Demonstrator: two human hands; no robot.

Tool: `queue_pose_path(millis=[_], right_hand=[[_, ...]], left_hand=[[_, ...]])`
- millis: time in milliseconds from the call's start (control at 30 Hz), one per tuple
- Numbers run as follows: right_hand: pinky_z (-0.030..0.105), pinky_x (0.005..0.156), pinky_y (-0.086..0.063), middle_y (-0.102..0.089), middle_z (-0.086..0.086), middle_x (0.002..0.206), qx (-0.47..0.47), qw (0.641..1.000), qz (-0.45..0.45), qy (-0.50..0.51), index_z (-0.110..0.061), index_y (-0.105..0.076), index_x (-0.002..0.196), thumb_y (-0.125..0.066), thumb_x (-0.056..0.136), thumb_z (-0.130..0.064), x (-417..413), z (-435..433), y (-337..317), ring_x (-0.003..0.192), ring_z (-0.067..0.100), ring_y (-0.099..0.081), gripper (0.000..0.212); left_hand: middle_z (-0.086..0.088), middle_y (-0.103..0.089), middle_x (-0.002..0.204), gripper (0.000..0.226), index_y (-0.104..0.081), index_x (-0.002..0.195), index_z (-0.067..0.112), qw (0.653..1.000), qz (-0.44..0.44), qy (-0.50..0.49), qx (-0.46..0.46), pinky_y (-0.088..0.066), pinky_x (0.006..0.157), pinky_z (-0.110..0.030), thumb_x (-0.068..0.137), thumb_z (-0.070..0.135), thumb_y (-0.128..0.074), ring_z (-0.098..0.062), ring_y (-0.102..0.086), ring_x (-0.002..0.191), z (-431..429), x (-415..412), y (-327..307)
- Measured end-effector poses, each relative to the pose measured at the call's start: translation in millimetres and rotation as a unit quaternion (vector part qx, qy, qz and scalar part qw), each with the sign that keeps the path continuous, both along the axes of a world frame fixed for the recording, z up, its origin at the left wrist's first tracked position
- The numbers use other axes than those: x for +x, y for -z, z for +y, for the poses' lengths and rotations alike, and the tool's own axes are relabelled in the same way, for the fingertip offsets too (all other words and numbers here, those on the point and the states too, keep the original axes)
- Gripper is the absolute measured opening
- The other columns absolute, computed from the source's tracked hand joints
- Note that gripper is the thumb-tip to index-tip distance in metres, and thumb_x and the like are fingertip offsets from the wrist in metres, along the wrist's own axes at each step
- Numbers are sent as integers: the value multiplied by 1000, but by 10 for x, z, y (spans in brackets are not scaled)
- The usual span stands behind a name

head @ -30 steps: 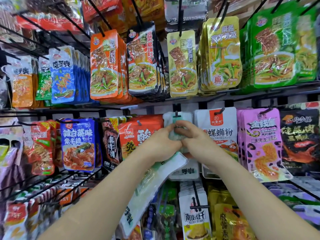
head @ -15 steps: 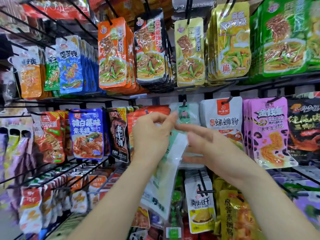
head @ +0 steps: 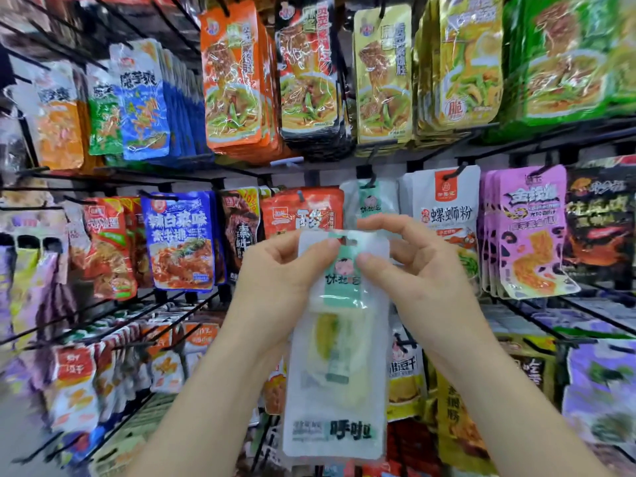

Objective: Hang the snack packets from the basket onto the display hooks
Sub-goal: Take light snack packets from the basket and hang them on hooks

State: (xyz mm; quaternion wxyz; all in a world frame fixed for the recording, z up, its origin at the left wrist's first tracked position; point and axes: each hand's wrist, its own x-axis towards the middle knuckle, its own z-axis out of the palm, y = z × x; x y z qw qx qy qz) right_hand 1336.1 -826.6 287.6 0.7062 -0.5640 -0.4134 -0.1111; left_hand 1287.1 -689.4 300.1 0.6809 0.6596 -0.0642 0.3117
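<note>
A long translucent white snack packet (head: 339, 383) with a green label hangs upright between my hands, in front of the display wall. My left hand (head: 275, 287) pinches its top left corner. My right hand (head: 420, 270) pinches its top right part, thumb on the green label. The packet's hanging hole sits between my fingertips, below and in front of a black display hook (head: 370, 182). One matching white-and-green packet (head: 370, 201) hangs on that hook. No basket is in view.
Rows of black hooks hold snack packets: orange and black ones (head: 234, 80) above, a blue packet (head: 180, 241) at left, a white packet (head: 445, 204) and pink packets (head: 530, 228) at right. Bare wire hooks (head: 165, 325) jut out at lower left.
The packet has swung from slanting down-left to hanging straight down. Both hands moved slightly back from the hook, and now grip the packet's top corners. The view tilted upward.
</note>
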Motion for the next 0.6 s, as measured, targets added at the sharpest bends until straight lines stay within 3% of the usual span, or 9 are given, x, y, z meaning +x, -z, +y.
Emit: queue_pose_path(millis=[100,167,300,400,500,600], right_hand=[[33,63,-57,-73,-6,88,-20,1000,1,-13,-34,-61,112,-65,87,0,-43,-50,26,68,14,-67,42],[27,60,-52,-68,-15,85,-53,997,-48,21,-40,-61,113,-65,87,1,-72,-114,46,62,11,-58,49],[22,66,-53,-67,-22,91,-72,994,-71,35,-38,-58,122,-64,87,4,-75,-216,25,67,8,-59,55],[16,67,-50,-68,-25,89,-67,993,-73,69,-26,-68,112,-64,86,7,-29,-248,-15,73,3,-63,43],[18,73,-54,-72,-11,106,-35,996,-29,81,-29,-71,108,-67,84,4,68,-272,-51,85,9,-68,40],[10,77,-48,-69,-20,110,-43,994,-26,101,-34,-69,108,-68,84,2,215,-278,-178,84,-9,-62,44]], left_hand=[[-17,-73,82,14,-71,81,11,999,-30,11,-29,-56,58,-37,89,8,-60,-26,-67,65,-94,8,8],[-14,-71,76,22,-69,74,15,999,-35,10,-36,-56,54,-33,91,8,-57,-24,-66,62,-139,25,0],[-10,-71,73,17,-64,81,12,997,-20,22,-64,-54,50,-28,94,9,-54,-21,-67,61,-219,81,-18],[-6,-69,72,13,-60,87,17,994,-51,18,-94,-53,56,-32,91,5,-59,-21,-64,63,-244,145,-33],[-5,-69,80,28,-56,97,29,994,-99,-41,30,-53,63,-41,90,4,-62,-21,-64,68,-201,201,-48],[8,-70,90,28,-66,101,30,959,-139,-127,213,-54,68,-38,88,6,-64,-15,-64,74,-148,292,-135]])
